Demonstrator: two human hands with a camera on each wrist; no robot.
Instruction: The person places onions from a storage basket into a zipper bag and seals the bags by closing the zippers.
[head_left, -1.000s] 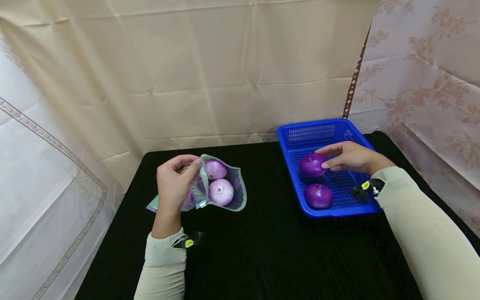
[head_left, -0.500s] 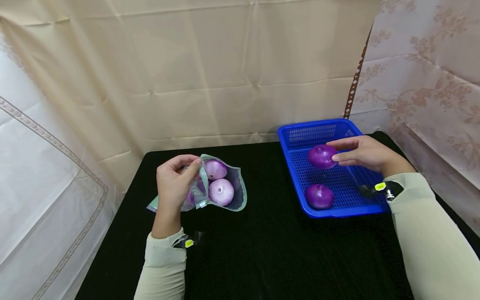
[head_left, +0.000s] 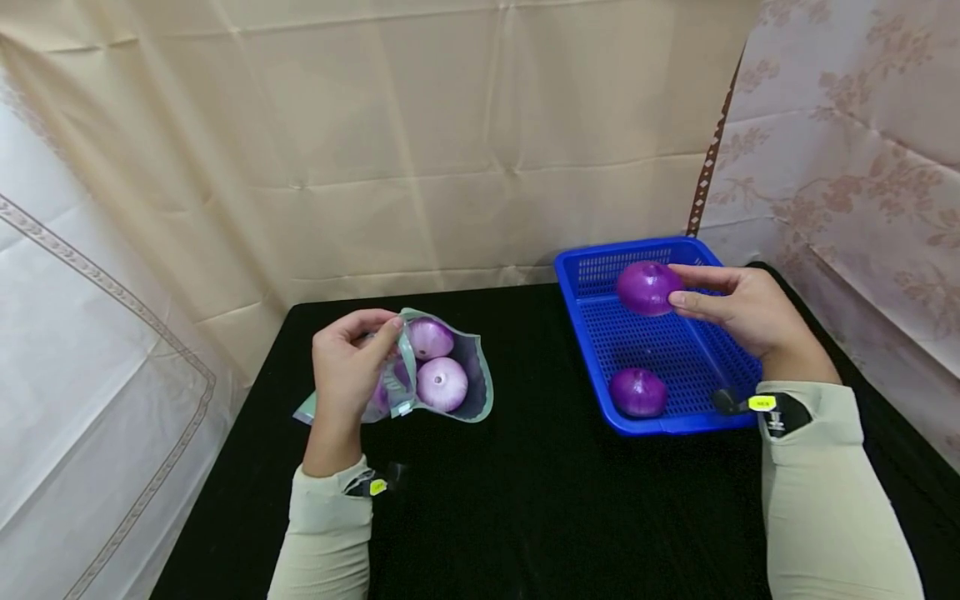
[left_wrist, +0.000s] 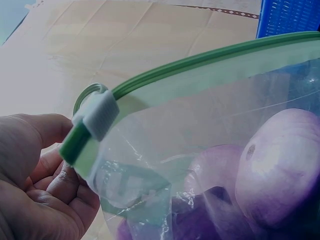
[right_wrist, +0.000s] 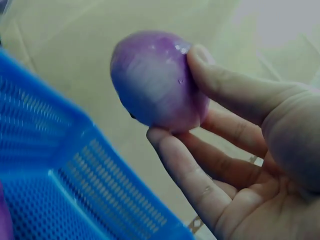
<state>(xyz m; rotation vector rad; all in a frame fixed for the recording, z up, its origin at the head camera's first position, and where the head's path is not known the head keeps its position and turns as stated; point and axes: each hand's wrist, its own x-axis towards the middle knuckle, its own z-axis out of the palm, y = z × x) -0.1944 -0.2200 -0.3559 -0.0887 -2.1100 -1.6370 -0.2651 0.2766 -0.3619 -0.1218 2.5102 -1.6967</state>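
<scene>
My right hand (head_left: 750, 312) pinches a purple onion (head_left: 648, 288) between thumb and fingers, raised over the blue plastic basket (head_left: 581, 358). The right wrist view shows that onion (right_wrist: 150, 80) held at its side, above the basket's rim. A second purple onion (head_left: 638, 392) lies at the near end of the basket. To the left, my left hand (head_left: 352, 362) pinches the edge of a clear zip bag (head_left: 480, 379) with green trim, by its white slider (left_wrist: 102, 115). The bag's mouth gapes, and several paler onions (head_left: 442, 384) lie inside, one partly behind the bag's folded edge.
A black cloth (head_left: 540, 500) covers the table under the bag and basket. Behind it hangs a beige curtain (head_left: 450, 167). Patterned pale cloth (head_left: 862, 150) closes off the right side, close beyond the basket, and white cloth (head_left: 97, 375) hangs on the left.
My right hand has lifted the onion up from the basket floor and shifted slightly right and back. My left hand, the bag and the other onions have stayed put.
</scene>
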